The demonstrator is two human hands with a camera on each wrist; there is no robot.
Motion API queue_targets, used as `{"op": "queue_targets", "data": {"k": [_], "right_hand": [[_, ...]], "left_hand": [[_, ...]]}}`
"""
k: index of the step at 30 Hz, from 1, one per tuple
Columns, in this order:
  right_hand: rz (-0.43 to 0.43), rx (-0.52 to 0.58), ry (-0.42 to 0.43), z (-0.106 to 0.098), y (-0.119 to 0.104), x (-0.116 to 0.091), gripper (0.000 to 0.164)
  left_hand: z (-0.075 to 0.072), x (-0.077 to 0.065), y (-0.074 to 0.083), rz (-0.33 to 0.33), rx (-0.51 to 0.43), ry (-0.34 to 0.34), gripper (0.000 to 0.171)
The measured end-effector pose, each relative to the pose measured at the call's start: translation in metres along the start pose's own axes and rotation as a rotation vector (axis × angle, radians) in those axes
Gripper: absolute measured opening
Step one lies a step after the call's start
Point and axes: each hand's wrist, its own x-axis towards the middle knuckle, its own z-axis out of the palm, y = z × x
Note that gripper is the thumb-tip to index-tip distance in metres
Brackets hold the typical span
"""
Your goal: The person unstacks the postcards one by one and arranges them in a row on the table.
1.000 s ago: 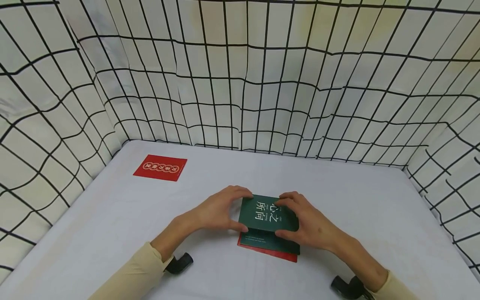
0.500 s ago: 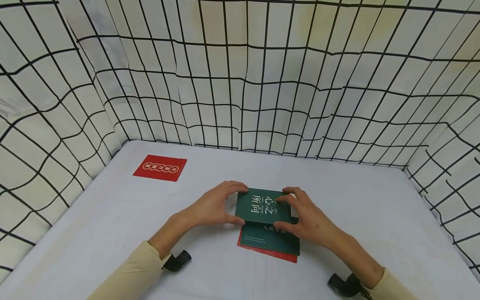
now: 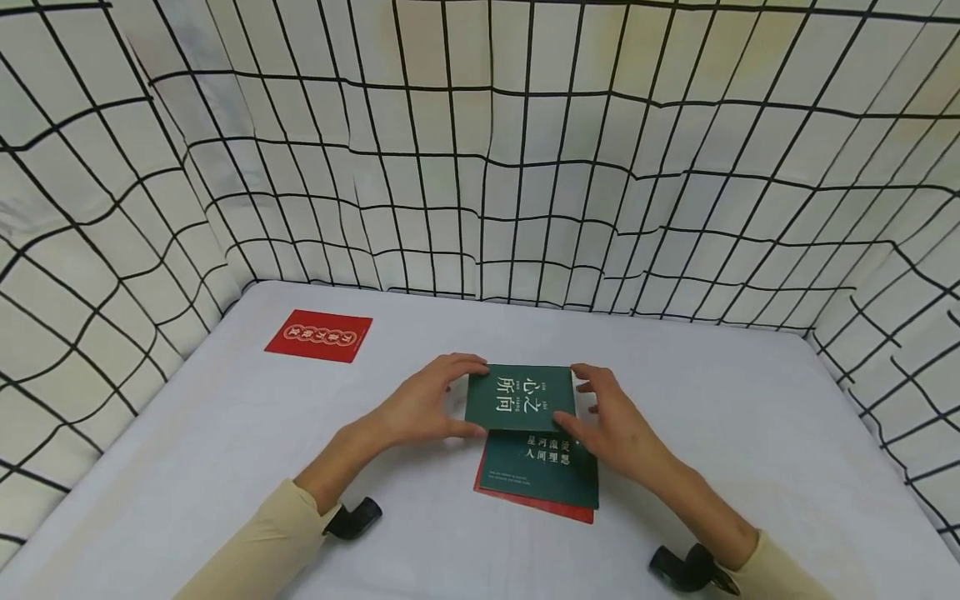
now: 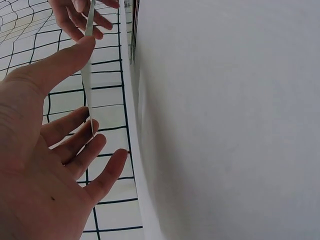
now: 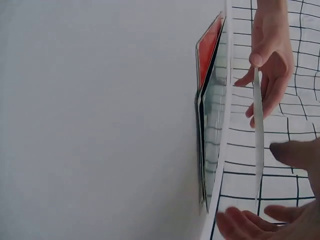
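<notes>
Two hands are round our green card [image 3: 517, 398]: our left hand [image 3: 429, 402] pinches it by the left end above the worktop [image 3: 420, 533], while our right hand [image 3: 626, 433] hangs loose at the other, thumb just off it. We've got room behind it, right up to the back edge and the black grid wall [image 3: 556, 192]. Nearest obstacle's a lower green card [image 3: 536, 473] on a red sheet [image 3: 573, 512]; a lone red card [image 3: 318, 348] lies well apart, back left.

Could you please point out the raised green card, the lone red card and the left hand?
Raised green card [image 3: 520, 398]: head view, middle of its face.
Lone red card [image 3: 320, 336]: head view, its printed circles.
Left hand [image 3: 420, 407]: head view, back of the hand.
</notes>
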Motion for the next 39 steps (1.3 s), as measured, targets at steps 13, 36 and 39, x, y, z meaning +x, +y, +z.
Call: {"op": "queue_targets", "data": {"k": [13,36,39], "right_hand": [[0.123,0.409,-0.024,-0.001,-0.005,0.012,0.067],[0.113,0.532,-0.014,0.008,-0.009,0.024,0.061],[0.116,0.519,-0.029,0.011,-0.010,0.026,0.065]], "left_hand": [[-0.002,0.003,-0.001,-0.020,0.007,0.043,0.083],[-0.008,0.003,-0.010,-0.188,-0.043,0.138,0.094],[-0.008,0.003,-0.011,-0.202,-0.036,0.144,0.093]]}}
